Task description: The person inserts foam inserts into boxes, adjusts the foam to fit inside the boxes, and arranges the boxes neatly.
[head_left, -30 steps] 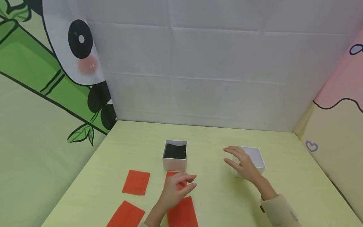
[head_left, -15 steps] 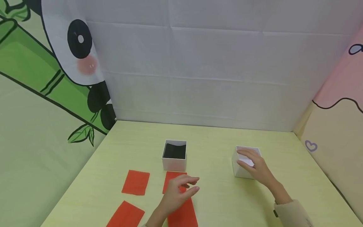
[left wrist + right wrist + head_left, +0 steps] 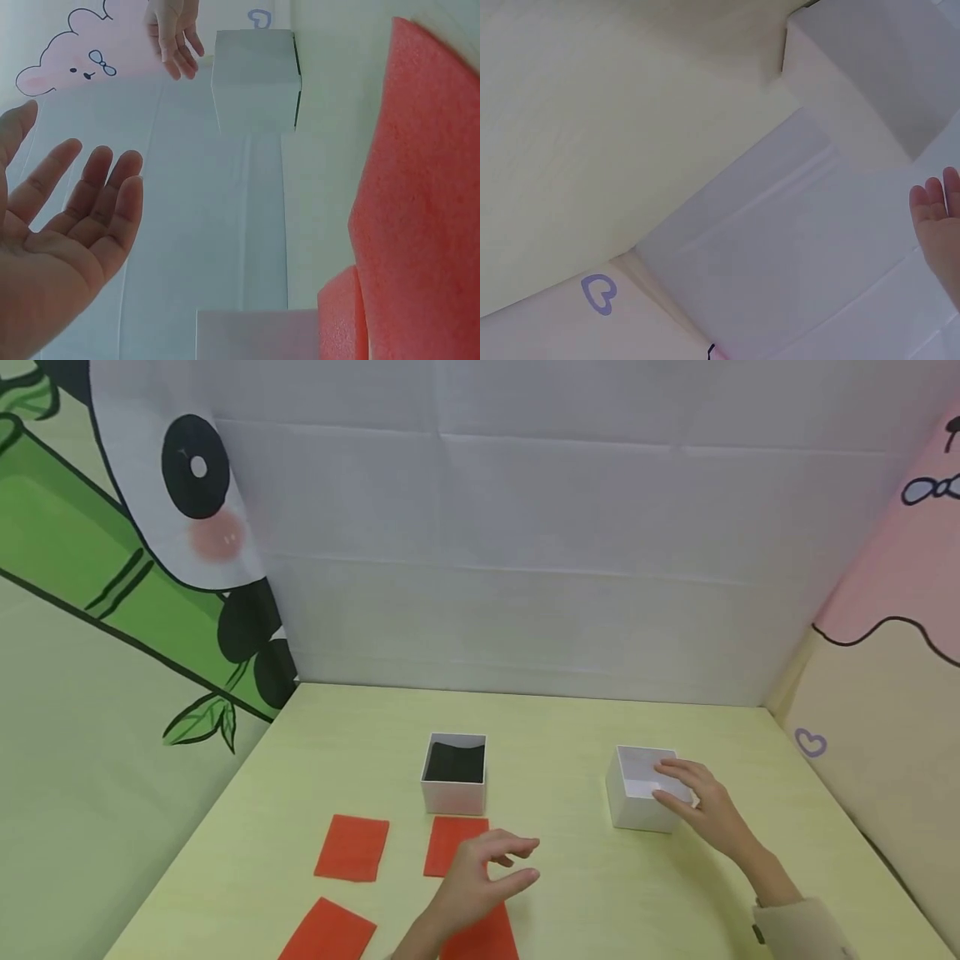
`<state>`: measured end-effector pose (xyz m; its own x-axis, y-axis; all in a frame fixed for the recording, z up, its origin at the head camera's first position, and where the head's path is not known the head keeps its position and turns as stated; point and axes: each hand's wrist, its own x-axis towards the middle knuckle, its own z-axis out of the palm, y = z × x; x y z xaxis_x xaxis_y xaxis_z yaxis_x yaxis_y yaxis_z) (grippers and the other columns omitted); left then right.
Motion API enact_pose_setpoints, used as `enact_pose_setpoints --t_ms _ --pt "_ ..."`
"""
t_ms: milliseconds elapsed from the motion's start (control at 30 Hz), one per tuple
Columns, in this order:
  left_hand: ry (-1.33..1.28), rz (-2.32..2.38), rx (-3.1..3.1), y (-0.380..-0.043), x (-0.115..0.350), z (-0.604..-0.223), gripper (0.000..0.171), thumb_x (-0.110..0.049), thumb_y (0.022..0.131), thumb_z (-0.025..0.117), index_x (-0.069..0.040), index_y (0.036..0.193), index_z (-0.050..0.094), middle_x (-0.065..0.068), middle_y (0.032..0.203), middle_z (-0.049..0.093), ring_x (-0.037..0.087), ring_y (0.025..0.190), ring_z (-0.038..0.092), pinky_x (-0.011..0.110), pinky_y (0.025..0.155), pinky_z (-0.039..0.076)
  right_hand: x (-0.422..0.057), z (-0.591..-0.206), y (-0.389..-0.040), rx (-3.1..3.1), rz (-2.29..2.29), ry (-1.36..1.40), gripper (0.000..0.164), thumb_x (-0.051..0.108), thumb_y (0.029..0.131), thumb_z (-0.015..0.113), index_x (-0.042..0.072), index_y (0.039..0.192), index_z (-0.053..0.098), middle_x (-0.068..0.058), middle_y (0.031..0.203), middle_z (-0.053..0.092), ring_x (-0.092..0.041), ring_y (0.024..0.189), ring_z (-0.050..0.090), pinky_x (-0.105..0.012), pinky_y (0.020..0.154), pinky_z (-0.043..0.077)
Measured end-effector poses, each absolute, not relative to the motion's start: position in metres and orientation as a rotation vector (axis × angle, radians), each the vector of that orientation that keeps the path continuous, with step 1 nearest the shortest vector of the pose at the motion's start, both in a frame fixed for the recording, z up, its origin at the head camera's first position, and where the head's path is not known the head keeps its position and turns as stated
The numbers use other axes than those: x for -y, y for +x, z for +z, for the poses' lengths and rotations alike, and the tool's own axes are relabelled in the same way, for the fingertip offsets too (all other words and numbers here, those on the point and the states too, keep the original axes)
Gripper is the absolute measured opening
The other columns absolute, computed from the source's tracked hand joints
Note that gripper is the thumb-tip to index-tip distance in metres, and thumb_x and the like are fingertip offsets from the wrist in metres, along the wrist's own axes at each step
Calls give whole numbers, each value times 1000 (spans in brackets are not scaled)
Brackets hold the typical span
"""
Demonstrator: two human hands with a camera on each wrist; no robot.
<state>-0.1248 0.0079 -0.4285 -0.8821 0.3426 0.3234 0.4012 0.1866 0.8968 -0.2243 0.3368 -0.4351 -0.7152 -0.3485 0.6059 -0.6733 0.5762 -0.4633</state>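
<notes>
On the desk (image 3: 555,735), near its left edge, one red cloth (image 3: 327,932) lies partly out of view, with a second red cloth (image 3: 352,847) flat beyond it. Next stands an open white box (image 3: 453,797), toward the far edge, with black cloth (image 3: 455,762) inside; just on its near side lies a third red cloth (image 3: 448,843), and nearer again a fourth (image 3: 487,935). Above these hangs the left hand (image 3: 480,877), loosely open, thumb apart, holding nothing. Toward the right edge stands a second white box (image 3: 641,814), open side up; just beside it the right hand (image 3: 708,814), half open, is apart from its walls and holds nothing. The step appears to be the placing or approaching of this box; which, cannot be told. The next move seems to call for lifting clear or closing on its rim.
</notes>
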Motion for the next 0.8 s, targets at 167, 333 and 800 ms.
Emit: enact_pose_setpoints --t_ms 167,333,800 --pt "-746 -1845 2417 -124 -9 -428 30 -23 83 65 -9 109 65 -3 99 63 9 87 57 28 74 48 -346 -440 -226 2423 911 748 35 3 75 69 -3 108 59 -18 113 53 -28 106 43 -30 86 36" --pt "-735 -1856 2451 -123 -9 -426 31 -26 83 64 -9 110 65 -3 100 63 9 87 56 28 73 48 -354 -446 -230 2452 886 720 34 4 76 68 -4 108 59 -19 111 53 -32 103 44 -38 80 39" --pt "-765 -1803 2460 -120 -8 -427 27 -23 83 64 -9 106 66 -5 97 63 8 86 56 27 71 47 -370 -447 -236 2581 940 650 35 5 82 62 -9 114 55 -19 98 59 -33 92 52 -48 73 42"
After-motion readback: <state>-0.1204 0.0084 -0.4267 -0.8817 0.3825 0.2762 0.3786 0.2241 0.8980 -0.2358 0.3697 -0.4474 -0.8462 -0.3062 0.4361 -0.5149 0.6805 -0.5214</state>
